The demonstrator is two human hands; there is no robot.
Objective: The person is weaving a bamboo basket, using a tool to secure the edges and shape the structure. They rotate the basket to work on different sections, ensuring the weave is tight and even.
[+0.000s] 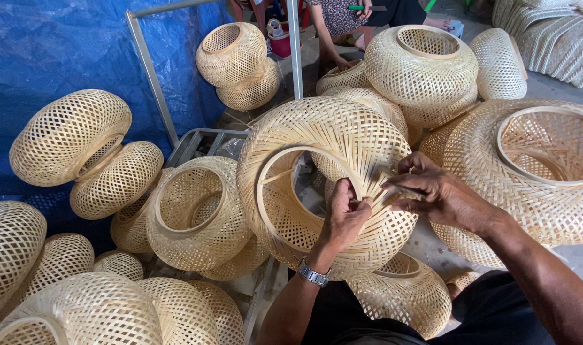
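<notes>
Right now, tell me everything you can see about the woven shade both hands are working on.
The shade is a round, bulging lattice of pale bamboo strips with a smooth hoop framing its open mouth. It is tipped on its side, mouth facing left and toward the camera, amid similar shades. Near the rim, loose strip ends fan out unwoven. The left hand pinches those strips; the right hand presses them from the right.

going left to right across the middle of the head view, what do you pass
pair of stacked woven shades by the blue tarp → open-mouthed woven shade → woven shade being worked on → left hand → right hand → large woven shade at the right edge
</notes>
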